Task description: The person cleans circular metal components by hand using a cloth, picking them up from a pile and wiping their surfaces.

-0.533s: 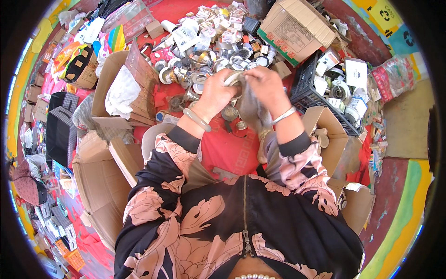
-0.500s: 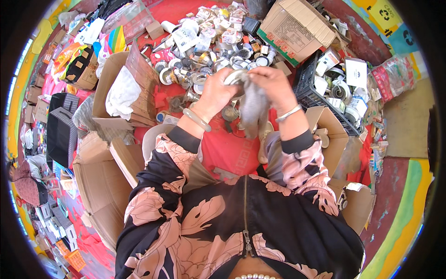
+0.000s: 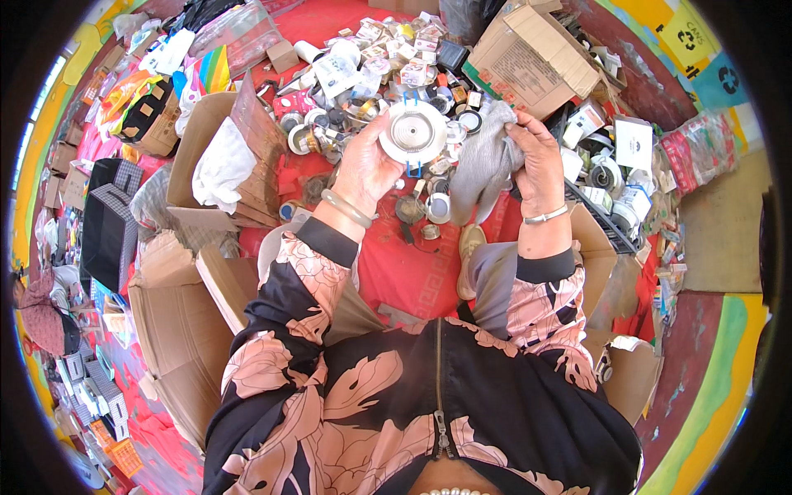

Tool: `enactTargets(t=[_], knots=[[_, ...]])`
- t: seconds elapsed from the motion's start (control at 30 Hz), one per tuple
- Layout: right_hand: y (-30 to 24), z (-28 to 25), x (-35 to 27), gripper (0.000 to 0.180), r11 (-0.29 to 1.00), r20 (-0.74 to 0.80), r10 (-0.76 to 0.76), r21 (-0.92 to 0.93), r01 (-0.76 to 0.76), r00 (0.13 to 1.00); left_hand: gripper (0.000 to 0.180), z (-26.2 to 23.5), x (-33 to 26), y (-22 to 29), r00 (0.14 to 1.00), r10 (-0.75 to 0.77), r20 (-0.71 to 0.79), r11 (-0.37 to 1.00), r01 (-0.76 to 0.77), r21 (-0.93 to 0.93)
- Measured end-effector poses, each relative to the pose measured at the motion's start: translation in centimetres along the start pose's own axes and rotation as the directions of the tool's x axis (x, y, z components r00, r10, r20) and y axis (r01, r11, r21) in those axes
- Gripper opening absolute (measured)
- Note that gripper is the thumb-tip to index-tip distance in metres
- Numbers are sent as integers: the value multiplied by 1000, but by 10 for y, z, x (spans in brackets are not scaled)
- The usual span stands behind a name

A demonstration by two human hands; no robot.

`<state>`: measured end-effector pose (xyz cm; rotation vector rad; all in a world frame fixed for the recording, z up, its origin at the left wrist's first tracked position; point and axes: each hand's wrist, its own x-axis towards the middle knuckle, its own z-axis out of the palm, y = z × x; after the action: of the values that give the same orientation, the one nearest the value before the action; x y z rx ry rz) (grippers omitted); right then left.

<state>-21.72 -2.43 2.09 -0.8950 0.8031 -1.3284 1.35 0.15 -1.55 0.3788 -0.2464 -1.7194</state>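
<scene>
In my left hand (image 3: 367,169) is a round white recessed downlight (image 3: 414,134) with a ringed silver middle and blue spring clips at its top and bottom edges. Its face is turned up toward me. A limp grey cloth (image 3: 487,157), perhaps a glove, hangs from my right hand (image 3: 538,157), pinched between thumb and fingers just right of the lamp. Lamp and cloth are apart. Beyond both hands spreads a heap of lamp fittings and small boxes (image 3: 355,82) on a red ground sheet (image 3: 412,264).
At the left stand open cardboard boxes (image 3: 177,330), one with a white cloth (image 3: 223,165) over it. To the right a black crate (image 3: 606,219) holds more lamps and boxes, beside a tilted carton (image 3: 532,62). Far left, a person (image 3: 45,309) is bent over.
My hands have moved apart. The cloth has come away from the lamp and swung right with my right hand; my left hand has turned the lamp's face into view.
</scene>
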Motion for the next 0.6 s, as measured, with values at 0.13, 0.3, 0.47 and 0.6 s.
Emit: enactTargets(t=[0.13, 0.3, 0.47, 0.6], knots=[[16, 29, -6, 22, 963, -12, -264, -65, 262, 965, 41, 6, -4, -4, 981, -76, 177, 984, 103, -146], [38, 49, -4, 21, 435, 267, -606, -678, 593, 749, 46, 21, -8, -12, 958, -188, 218, 958, 227, -174], [34, 66, -11, 18, 363, 321, -574, -724, 586, 753, 42, 15, -5, -16, 967, -190, 168, 972, 209, -105], [44, 77, -16, 14, 254, 443, -550, -719, 647, 708, 41, 14, -3, -29, 989, -138, 56, 990, 139, -13]])
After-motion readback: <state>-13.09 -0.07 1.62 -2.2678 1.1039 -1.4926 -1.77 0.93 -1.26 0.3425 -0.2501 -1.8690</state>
